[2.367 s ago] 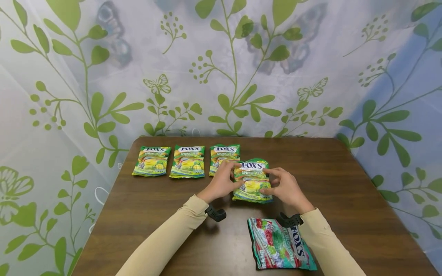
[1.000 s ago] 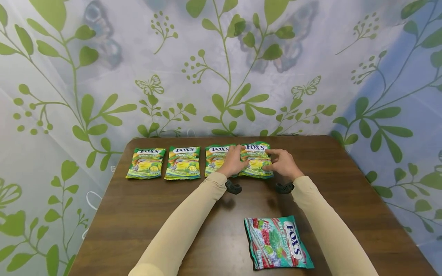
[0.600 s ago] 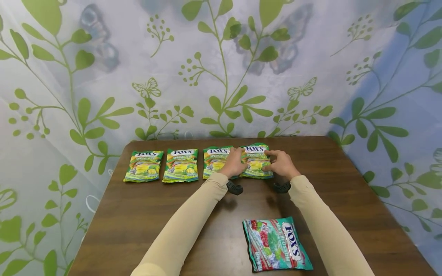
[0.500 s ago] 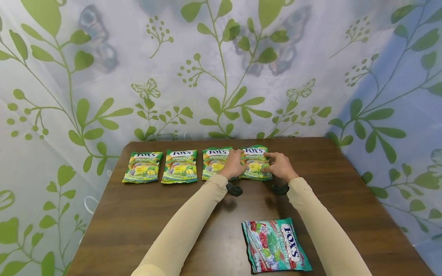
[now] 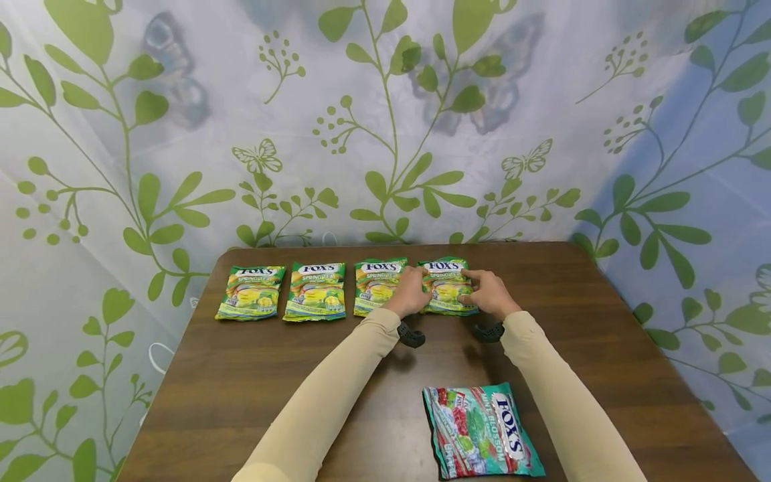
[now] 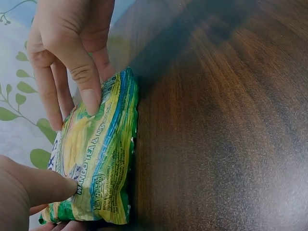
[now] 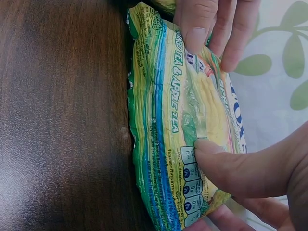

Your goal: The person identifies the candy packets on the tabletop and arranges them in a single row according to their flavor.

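A green and yellow Fox's Spring Tea candy bag [image 5: 446, 289] lies at the right end of a row of similar bags near the table's far edge. Gripping its left side is my left hand [image 5: 411, 293], while my right hand [image 5: 489, 294] holds the right side. In the left wrist view, my left thumb [image 6: 48, 187] presses the top of the bag. My right thumb [image 7: 236, 166] presses it in the right wrist view, with other fingers partly hidden below the edge. My left hand also covers part of the third bag [image 5: 378, 284].
Two more Spring Tea bags, one at the far left [image 5: 251, 292] and one beside it [image 5: 314, 291], share the row. A teal and red Fox's candy bag [image 5: 482, 432] lies turned sideways near my right forearm. Behind the brown table [image 5: 271, 375] hangs a leaf-patterned curtain [image 5: 337, 134].
Both hands have carried the held candy bag away from me into the row beside the third bag. Over the last half second, hands and bag have hardly moved.
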Action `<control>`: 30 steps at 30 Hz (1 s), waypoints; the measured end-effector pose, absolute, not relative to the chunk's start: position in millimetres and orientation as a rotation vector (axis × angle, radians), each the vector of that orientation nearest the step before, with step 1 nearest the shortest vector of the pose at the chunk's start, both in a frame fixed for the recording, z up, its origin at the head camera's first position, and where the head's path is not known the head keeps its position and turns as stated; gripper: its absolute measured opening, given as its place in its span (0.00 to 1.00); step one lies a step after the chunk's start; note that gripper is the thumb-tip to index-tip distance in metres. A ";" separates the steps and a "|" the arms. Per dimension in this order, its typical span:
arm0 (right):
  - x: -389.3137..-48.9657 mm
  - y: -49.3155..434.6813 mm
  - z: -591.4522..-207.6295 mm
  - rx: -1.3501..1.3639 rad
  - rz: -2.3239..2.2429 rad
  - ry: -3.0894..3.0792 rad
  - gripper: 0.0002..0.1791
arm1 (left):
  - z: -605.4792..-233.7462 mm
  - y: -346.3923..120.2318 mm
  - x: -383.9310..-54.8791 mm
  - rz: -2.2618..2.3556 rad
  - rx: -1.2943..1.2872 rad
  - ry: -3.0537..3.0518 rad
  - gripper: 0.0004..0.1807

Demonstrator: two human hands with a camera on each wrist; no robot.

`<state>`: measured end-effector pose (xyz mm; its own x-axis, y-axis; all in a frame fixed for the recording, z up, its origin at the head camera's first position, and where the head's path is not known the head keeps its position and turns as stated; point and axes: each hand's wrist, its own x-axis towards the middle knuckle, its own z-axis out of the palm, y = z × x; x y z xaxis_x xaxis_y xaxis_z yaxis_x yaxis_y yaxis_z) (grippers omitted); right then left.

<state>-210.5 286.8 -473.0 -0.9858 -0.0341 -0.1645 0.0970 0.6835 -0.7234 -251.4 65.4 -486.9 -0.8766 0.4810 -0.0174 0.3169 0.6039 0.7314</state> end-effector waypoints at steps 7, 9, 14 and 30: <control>-210.7 286.6 -476.4 0.033 -1.172 2.737 0.41 | -486.2 64.4 -247.8 1.179 0.647 2.617 0.31; -210.6 286.3 -476.9 0.029 -1.175 2.734 0.41 | -484.9 63.9 -246.0 1.196 0.636 2.619 0.30; -209.1 285.6 -478.0 0.015 -1.171 2.740 0.41 | -482.2 63.1 -242.0 1.213 0.634 2.652 0.28; -190.6 296.8 -468.8 0.028 -1.200 2.762 0.44 | -495.3 56.0 -238.9 1.286 0.864 2.758 0.30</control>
<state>-190.6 296.8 -468.8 -0.9913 -0.0350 -0.1265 0.0686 0.6835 -0.7267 -238.9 56.0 -495.3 -0.8505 0.4674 0.2410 0.4851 0.5202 0.7029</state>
